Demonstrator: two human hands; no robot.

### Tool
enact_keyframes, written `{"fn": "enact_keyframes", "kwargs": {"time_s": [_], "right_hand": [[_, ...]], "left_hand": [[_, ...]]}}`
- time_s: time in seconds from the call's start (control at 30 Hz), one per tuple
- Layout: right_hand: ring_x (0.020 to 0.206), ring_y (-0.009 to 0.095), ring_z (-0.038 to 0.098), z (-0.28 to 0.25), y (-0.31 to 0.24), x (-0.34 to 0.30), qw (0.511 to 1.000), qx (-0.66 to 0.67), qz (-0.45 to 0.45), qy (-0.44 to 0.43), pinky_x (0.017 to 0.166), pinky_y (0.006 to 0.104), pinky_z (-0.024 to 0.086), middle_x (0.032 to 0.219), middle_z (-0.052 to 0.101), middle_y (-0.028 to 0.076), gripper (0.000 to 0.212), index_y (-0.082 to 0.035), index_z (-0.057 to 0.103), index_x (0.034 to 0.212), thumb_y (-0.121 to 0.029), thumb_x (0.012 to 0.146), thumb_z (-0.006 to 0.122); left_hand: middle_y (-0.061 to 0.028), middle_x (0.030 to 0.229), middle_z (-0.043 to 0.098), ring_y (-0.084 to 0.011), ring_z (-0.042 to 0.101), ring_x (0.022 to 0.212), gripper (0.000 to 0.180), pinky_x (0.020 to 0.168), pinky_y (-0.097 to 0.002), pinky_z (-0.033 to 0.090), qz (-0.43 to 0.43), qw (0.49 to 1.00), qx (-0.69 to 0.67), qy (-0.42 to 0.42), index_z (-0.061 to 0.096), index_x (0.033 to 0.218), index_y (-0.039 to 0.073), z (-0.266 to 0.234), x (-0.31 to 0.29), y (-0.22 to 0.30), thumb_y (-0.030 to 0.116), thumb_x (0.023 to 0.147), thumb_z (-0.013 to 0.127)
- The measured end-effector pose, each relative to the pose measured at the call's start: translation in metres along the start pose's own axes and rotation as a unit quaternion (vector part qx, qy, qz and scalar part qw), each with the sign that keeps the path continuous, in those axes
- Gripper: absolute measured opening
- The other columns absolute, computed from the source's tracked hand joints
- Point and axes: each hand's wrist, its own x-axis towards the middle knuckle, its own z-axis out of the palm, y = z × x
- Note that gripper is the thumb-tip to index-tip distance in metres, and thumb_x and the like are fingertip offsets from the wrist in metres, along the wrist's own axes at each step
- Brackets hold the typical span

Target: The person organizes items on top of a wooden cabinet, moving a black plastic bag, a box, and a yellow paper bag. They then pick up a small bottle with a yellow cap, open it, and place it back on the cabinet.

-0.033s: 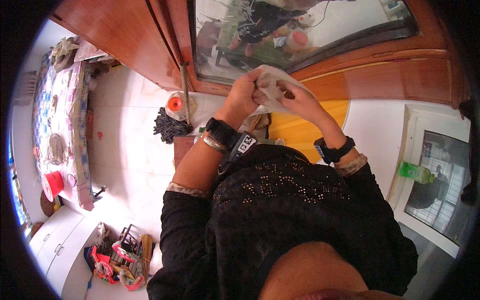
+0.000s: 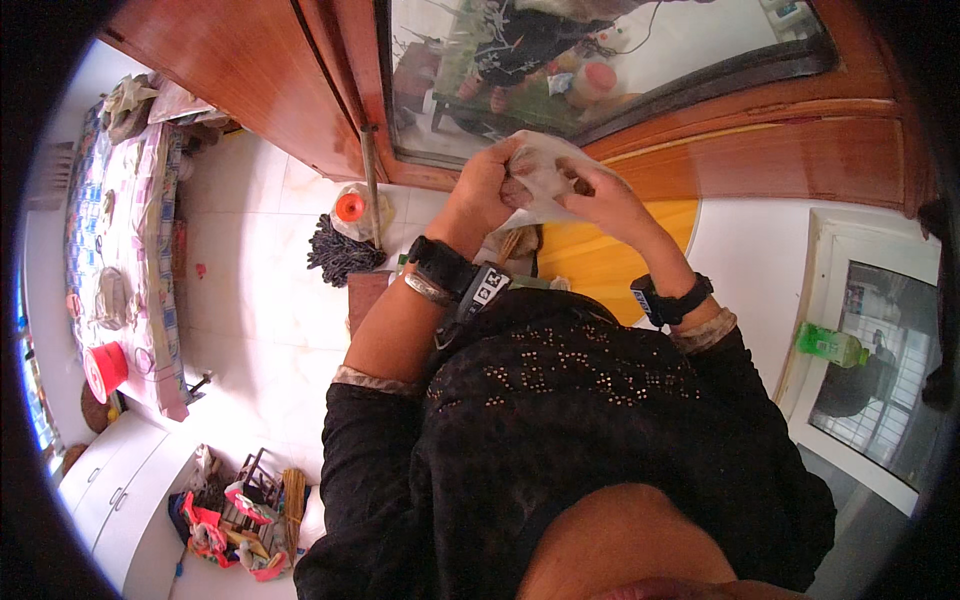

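Observation:
A thin, see-through whitish plastic bag (image 2: 543, 170) is stretched between my two hands, in front of the glass-fronted wooden cabinet. My left hand (image 2: 487, 190) grips its left side, with the curled fingers showing through the film. On the other side my right hand (image 2: 607, 203) is closed on the bag's edge, thumb and fingers bent toward each other. Whether anything lies inside the film I cannot make out. Both wrists wear black straps with small devices.
The wooden cabinet (image 2: 750, 150) with a reflecting glass pane stands ahead. Beneath my hands is a yellow surface (image 2: 600, 255). A dark mop (image 2: 345, 250) leans at the left beside an orange-red round thing (image 2: 350, 207). A green bottle (image 2: 832, 344) is at the right window.
The bag's film has shifted and bunched slightly between my hands, and my right fingers have moved a little. Everything else looks the same.

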Motion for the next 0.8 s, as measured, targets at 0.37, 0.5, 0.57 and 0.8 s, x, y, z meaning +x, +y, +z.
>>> {"fn": "enact_keyframes", "kwargs": {"time_s": [0.37,0.5,0.57,0.8], "right_hand": [[0.104,0.013,0.055,-0.024,-0.001,0.007,0.980,0.193,0.025,0.041,0.092,0.0271,0.044,0.114,0.060,0.003,0.043,-0.005,0.052,0.132,-0.012,0.090,0.056],[0.104,0.012,0.054,-0.029,-0.001,0.010,0.992,0.121,0.006,0.031,0.092,0.0265,0.043,0.115,0.059,0.002,0.042,-0.004,0.052,0.132,-0.013,0.091,0.056],[0.104,0.012,0.054,-0.032,-0.002,0.010,0.992,0.124,0.014,0.016,0.092,0.0264,0.043,0.115,0.059,0.002,0.042,-0.004,0.052,0.132,-0.015,0.091,0.057],[0.094,0.010,0.057,-0.030,-0.005,0.007,0.977,0.200,0.060,0.035,0.085,0.0279,0.046,0.105,0.063,0.001,0.036,-0.002,0.061,0.117,-0.026,0.091,0.060]], "left_hand": [[-0.0011,0.081,0.062,-0.0111,0.051,0.062,0.033,0.054,-0.0290,0.040,0.153,0.726,0.658,0.128,0.063,0.101,0.004,0.021,-0.010,-0.019,0.029,0.081,0.072],[0.0000,0.077,0.061,-0.0072,0.046,0.060,0.023,0.052,-0.0257,0.036,0.105,0.818,0.545,0.148,0.066,0.092,0.004,0.017,-0.005,-0.015,0.025,0.084,0.070],[0.0009,0.075,0.060,-0.0060,0.045,0.058,0.019,0.051,-0.0249,0.035,0.116,0.873,0.444,0.164,0.066,0.091,0.005,0.016,-0.005,-0.014,0.023,0.087,0.067],[-0.0009,0.085,0.061,-0.0112,0.055,0.069,0.024,0.059,-0.0262,0.045,0.081,0.933,0.306,0.171,0.062,0.104,0.004,0.010,-0.004,-0.008,0.024,0.092,0.058]]}}
